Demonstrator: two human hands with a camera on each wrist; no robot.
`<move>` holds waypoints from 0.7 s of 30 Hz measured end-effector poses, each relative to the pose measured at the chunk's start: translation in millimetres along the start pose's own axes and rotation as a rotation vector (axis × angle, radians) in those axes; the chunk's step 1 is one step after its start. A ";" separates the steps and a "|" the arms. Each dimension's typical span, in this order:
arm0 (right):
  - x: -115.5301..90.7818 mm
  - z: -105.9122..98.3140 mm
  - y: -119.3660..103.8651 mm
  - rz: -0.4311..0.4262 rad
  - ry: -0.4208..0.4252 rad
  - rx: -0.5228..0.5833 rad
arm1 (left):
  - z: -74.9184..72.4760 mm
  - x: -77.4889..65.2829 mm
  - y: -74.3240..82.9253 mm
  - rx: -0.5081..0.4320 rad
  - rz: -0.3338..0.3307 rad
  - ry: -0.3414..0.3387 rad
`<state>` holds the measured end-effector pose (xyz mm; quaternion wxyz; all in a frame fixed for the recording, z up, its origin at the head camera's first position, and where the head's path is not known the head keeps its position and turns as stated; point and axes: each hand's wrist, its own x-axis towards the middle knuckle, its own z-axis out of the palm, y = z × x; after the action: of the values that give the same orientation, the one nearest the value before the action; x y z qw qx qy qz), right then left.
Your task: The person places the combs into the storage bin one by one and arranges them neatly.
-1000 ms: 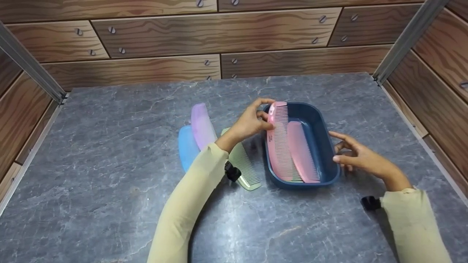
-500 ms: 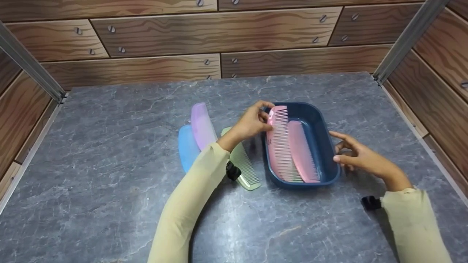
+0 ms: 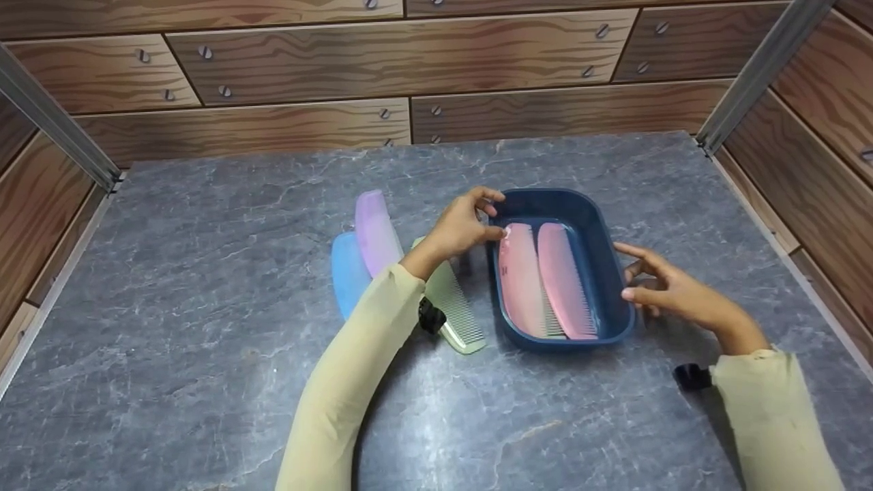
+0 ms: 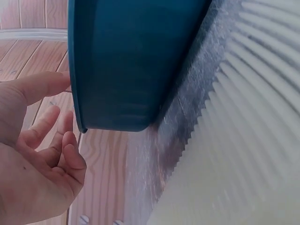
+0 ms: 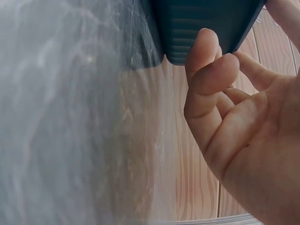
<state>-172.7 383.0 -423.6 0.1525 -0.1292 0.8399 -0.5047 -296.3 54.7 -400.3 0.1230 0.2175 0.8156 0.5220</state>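
Two pink combs lie side by side in a dark blue tub: a left pink comb with small print on its spine and a right pink comb. Pale green teeth show beneath them. My left hand is at the tub's left rim with nothing in its grasp, its thumb over the edge. In the left wrist view, this hand's fingers are loosely bent beside the tub wall. On the other side, my right hand rests its fingertips against the tub's right wall, fingers loosely bent.
Left of the tub, a light green comb lies on the grey marbled table, partly under my left wrist. Beyond my left forearm are a purple comb and a blue comb, overlapping. Wood-patterned panels enclose the table.
The left pink comb has come down from a tilt against the tub's far-left rim to lie flat inside, and my left hand has let go of it. My right hand has stayed put.
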 end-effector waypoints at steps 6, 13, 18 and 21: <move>-0.2 1.1 -1.5 0.004 0.007 -0.014 | 2.9 -1.1 9.1 -0.028 0.052 -0.055; -0.4 0.9 -2.6 0.003 -0.003 -0.001 | 9.2 -0.1 17.8 -0.071 0.117 -0.121; -0.2 0.7 -1.6 0.016 -0.004 -0.003 | 14.6 1.0 23.8 -0.090 0.136 -0.171; 0.2 0.6 -0.4 0.014 -0.004 -0.004 | 19.5 2.0 26.7 -0.096 0.137 -0.196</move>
<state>-172.6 382.3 -423.5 0.1571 -0.1247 0.8414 -0.5019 -283.7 80.9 -384.3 0.1763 0.3167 0.7569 0.5437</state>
